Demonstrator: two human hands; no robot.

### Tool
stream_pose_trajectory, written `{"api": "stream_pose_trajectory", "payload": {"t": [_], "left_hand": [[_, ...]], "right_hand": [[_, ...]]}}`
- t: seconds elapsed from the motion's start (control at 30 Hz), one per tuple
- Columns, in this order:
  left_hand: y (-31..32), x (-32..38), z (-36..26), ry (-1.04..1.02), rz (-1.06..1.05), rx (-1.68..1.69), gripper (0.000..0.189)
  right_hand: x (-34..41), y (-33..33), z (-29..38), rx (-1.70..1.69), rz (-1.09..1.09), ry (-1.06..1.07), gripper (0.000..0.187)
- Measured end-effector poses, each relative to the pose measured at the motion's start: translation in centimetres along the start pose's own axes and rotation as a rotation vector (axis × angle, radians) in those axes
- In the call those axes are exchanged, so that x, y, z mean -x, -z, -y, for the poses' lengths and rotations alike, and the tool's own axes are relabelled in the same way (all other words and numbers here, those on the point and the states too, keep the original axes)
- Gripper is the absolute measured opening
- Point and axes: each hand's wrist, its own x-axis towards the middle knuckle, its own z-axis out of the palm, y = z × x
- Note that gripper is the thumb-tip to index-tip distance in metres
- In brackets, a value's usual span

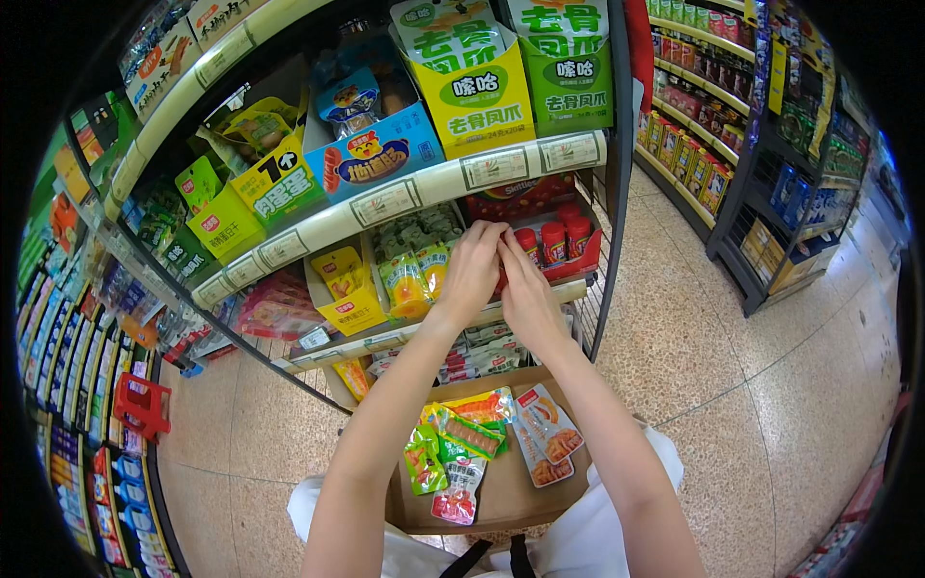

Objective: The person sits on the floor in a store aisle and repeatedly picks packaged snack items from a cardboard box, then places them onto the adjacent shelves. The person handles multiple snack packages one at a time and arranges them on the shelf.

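Note:
My left hand [471, 269] and my right hand [530, 298] meet at the fingertips before the lower shelf. Their backs hide whatever may lie between the fingers. Just right of them is a red Skittles display box [571, 269] holding small red-capped bottles [553, 243]. A carton of clear fruit-picture pouches [406, 283] is beside my left hand. Below my forearms, a shallow cardboard box [506, 511] sits between my legs. Loose snack packets lie in it, including a sausage pack [468, 431], a green packet [425, 459] and two overlapping white packets [547, 426].
Price-label strips [386, 202] edge the metal shelf rack, and a dark upright post [614, 188] stands at its right. Yellow, blue and green snack cartons [372, 155] fill the shelf above. A red plastic stool [142, 406] is at the left, with another rack [795, 159] across the aisle.

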Motion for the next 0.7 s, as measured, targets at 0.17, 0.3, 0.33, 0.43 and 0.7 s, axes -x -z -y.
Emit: {"api": "stream_pose_trajectory", "payload": {"t": [0.17,0.3,0.33,0.43,0.7], "left_hand": [[1.3,-0.1,-0.8,-0.069,-0.108,0.003,0.027],[3.3,0.6,-3.1,-0.109,-0.159,0.025,0.022],[4.0,1.0,-4.0,-0.116,-0.157,0.036,0.023],[5.9,3.3,-4.7,-0.103,-0.124,0.073,0.024],[10.1,14.0,-3.4,0.308,0.274,0.312,0.029]], "right_hand": [[-0.7,0.1,0.3,-0.208,-0.122,0.004,0.055],[-0.6,0.6,-0.1,-0.322,-0.172,-0.098,0.051],[-0.4,0.9,-0.1,-0.262,-0.181,-0.037,0.046],[0.1,1.7,1.0,-0.256,0.008,0.022,0.041],[6.4,0.4,3.1,0.033,0.693,0.130,0.030]]}}
